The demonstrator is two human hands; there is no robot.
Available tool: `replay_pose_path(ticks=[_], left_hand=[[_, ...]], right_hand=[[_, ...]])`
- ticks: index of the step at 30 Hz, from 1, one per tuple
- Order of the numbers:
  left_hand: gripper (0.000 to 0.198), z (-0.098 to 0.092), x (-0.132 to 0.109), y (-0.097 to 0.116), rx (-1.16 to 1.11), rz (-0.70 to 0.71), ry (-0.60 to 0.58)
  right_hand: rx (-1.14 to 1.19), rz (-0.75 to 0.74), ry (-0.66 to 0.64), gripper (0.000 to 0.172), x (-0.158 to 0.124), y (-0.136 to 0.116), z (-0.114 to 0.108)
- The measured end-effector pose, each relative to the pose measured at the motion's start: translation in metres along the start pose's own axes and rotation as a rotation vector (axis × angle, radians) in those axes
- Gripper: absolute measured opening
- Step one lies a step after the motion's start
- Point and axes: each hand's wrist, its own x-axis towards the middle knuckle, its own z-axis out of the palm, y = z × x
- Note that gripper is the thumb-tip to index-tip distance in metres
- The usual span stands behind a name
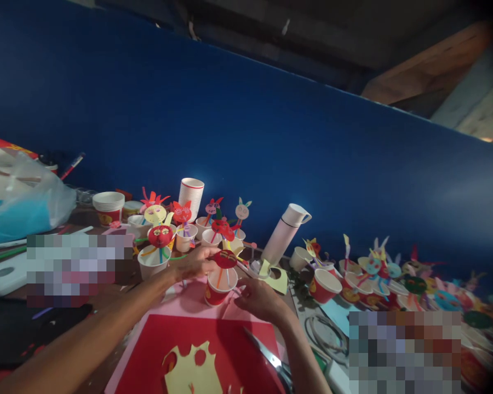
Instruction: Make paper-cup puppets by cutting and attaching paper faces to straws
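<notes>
A white-and-red paper cup (216, 295) stands on pink paper (188, 303) between my two hands. Above its rim is a red paper face (225, 259), with narrow orange strips running down into the cup. My left hand (195, 264) has its fingertips closed at the left edge of this face. My right hand (261, 300) is beside the cup's right side, its fingers curled; whatever they grip is hidden. Nearer to me, a cut yellow sheet (193, 369) with holes lies on red paper (143, 350). Scissors (269, 355) rest below my right wrist.
Paper cups with paper figures, such as a red-faced one (160, 237), crowd the back and the right side (372, 268). A pale thermos (283, 235) and a cup stack (190, 198) stand before the blue wall (246, 126). A coiled cable (324, 334) lies right.
</notes>
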Motion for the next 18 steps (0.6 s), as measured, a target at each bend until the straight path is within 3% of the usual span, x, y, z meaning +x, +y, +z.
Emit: replay_pose_path(ticks=[3,8,12,18], left_hand=[[0.038,-0.011,0.001,0.011,-0.099,0.008,-0.107],[0.048,-0.024,-0.005,0.033,-0.151,0.043,0.169],[0.037,-0.023,-0.018,0.046,-0.092,0.072,0.232],[0.031,-0.015,-0.029,0.025,-0.002,-0.042,0.35]], right_hand=[[0.032,0.014,-0.001,0.031,-0.004,0.004,-0.008],[0.07,0.03,0.118,0.024,-0.009,0.011,-0.028],[0.136,0.026,0.225,0.024,-0.011,0.011,-0.037],[0.245,-0.021,0.317,0.029,-0.005,-0.003,-0.025]])
